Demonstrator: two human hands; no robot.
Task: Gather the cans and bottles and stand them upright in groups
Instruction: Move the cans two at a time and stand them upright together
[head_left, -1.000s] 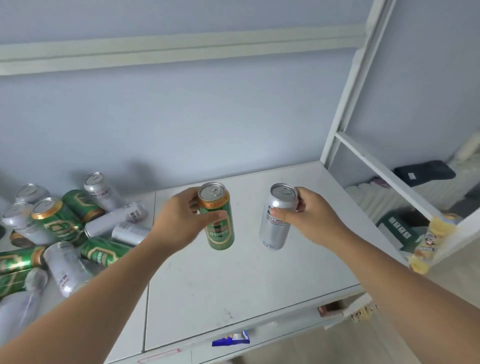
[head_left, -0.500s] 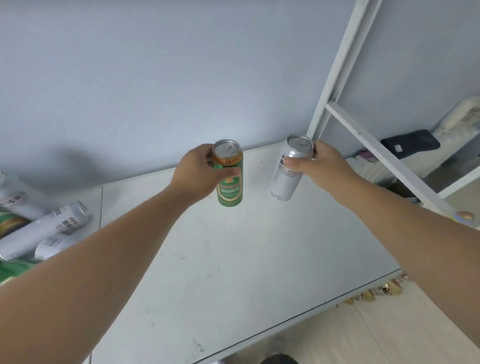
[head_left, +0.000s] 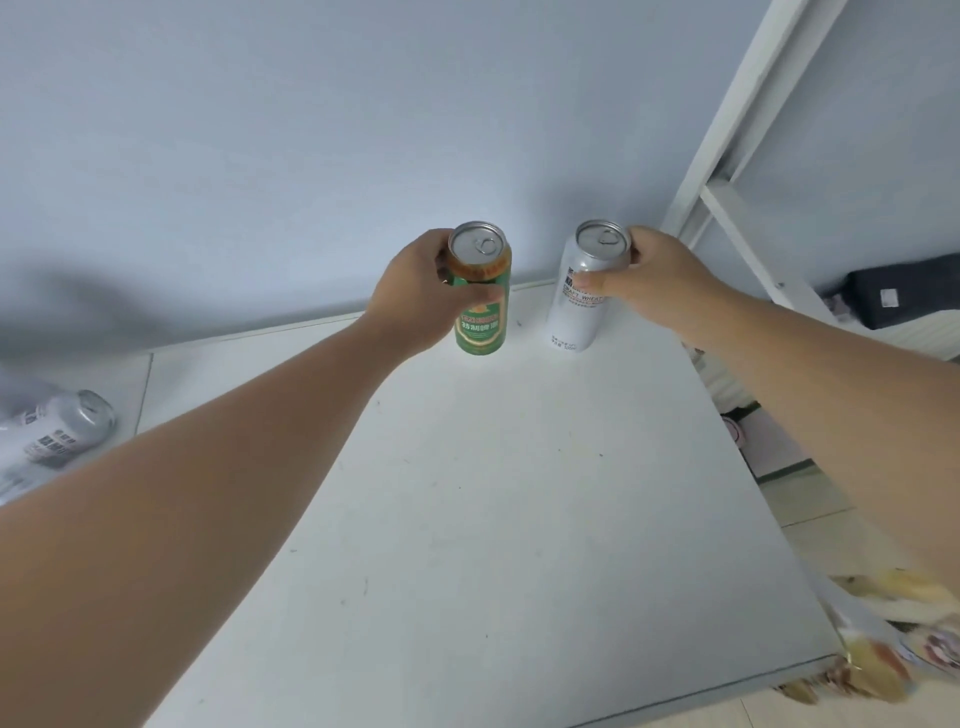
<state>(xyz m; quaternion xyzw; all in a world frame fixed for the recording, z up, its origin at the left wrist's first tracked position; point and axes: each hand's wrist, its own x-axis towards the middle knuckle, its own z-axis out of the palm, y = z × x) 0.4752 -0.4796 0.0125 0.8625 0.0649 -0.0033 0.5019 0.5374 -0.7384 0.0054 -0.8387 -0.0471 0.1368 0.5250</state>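
While the left hand (head_left: 421, 296) grasps the green beer can (head_left: 480, 317) and the right hand (head_left: 662, 283) the silver beer can (head_left: 576, 312) near their rims, letting go before both bases seat flat on the bench (head_left: 519, 493) risks a topple

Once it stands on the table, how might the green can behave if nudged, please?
The green can is tall and narrow, so a push near its top would probably tip it. Lying down, its round body would likely roll on the smooth table.

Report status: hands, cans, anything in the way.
Left hand grips green can, right hand grips silver can. Both upright at back of table, apart. Nothing between them; toppled can far left.
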